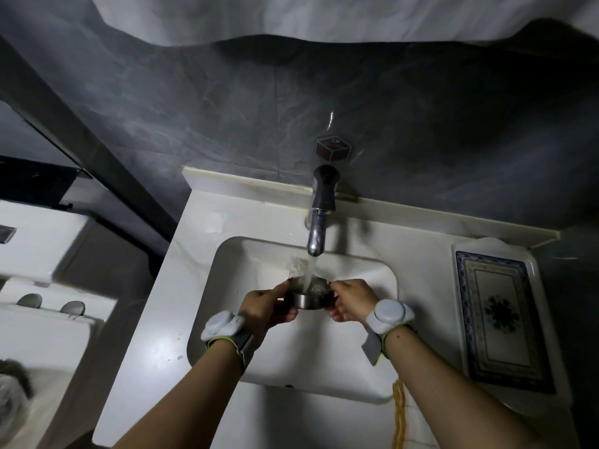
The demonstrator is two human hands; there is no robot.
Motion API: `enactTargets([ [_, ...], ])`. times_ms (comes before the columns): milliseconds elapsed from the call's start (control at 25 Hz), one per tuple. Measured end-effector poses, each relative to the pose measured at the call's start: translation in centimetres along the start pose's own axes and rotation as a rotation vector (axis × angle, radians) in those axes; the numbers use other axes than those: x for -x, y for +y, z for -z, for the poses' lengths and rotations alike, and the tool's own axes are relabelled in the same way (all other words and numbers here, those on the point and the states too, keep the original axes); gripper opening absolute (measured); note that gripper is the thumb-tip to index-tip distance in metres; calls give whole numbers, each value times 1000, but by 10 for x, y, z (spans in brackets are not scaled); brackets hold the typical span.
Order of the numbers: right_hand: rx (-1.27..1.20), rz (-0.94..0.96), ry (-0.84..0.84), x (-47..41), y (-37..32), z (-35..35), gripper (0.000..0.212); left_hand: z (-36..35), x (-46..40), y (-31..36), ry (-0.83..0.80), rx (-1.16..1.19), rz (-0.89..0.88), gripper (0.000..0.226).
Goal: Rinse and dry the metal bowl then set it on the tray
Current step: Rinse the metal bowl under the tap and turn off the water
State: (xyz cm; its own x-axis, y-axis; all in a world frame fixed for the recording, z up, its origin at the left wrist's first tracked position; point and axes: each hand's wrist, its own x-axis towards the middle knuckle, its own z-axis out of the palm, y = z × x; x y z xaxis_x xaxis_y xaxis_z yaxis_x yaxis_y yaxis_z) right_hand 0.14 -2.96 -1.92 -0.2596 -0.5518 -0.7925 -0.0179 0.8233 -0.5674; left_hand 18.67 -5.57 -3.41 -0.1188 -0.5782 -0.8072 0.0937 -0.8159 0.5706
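One metal bowl sits under one faucet, which pours one stream of water into one white sink. Two hands grip the bowl, the left hand and the right hand, each wrist carrying one wrist sensor, two in all. One patterned tray lies on the tabletop.

The metal bowl sat over the sink, directly below the faucet, between the left hand and right hand. The tray lay on the counter right of the sink.
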Motion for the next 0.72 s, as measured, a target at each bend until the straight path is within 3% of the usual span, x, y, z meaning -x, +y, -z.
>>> enactTargets([
  [120,-53,-72,-74,3,2,-9,24,4,-2,5,74,-52,-56,44],
  [280,-154,-77,-156,8,3,-24,12,8,1,15,124,-217,-194,27],
  [440,-198,5,-109,1,6,-24,24,14,2,16,54,-294,-260,30],
  [720,21,216,39,-14,19,-2,27,3,-15,3,47,-319,-264,32],
])
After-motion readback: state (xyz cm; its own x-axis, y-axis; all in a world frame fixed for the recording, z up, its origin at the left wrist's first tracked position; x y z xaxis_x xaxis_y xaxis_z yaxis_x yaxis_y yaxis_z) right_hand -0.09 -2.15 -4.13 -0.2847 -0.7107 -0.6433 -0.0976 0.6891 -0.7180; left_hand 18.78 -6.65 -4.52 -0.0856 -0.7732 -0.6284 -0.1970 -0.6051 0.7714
